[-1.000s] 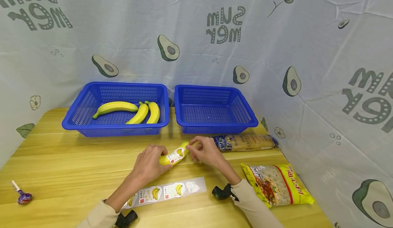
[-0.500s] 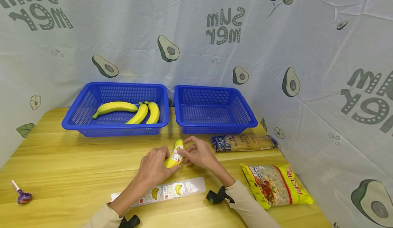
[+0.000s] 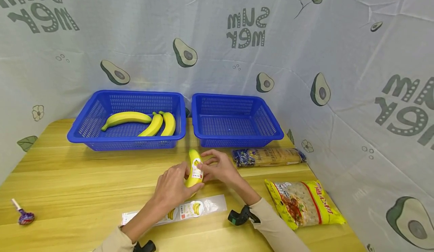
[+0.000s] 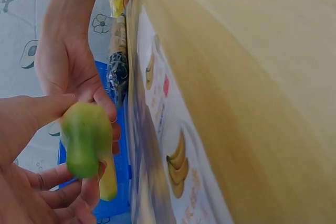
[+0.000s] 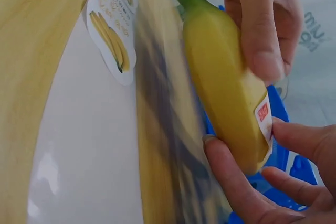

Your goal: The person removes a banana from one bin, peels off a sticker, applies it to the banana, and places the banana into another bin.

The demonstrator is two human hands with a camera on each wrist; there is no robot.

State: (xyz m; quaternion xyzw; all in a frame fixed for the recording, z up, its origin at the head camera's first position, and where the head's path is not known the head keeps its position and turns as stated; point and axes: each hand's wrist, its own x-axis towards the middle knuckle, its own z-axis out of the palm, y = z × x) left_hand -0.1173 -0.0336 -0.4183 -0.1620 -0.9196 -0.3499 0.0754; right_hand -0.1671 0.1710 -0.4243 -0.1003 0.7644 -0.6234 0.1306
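A yellow banana with a white sticker on its side is held above the table, its tip pointing toward the baskets. My left hand grips its near end. My right hand pinches it at the sticker from the right. In the right wrist view the banana has a green stem end, with the left hand's fingers over it and the right hand's fingers beneath. The left wrist view shows the banana's green end. A sticker sheet lies just below the hands.
Two blue baskets stand at the back: the left one holds three bananas, the right one holds nothing. A noodle packet and a yellow snack bag lie at the right. A lollipop lies far left.
The banana has swung from lying left to right to pointing away from me. Both hands shifted a little left, and the right hand slid back onto the sticker.
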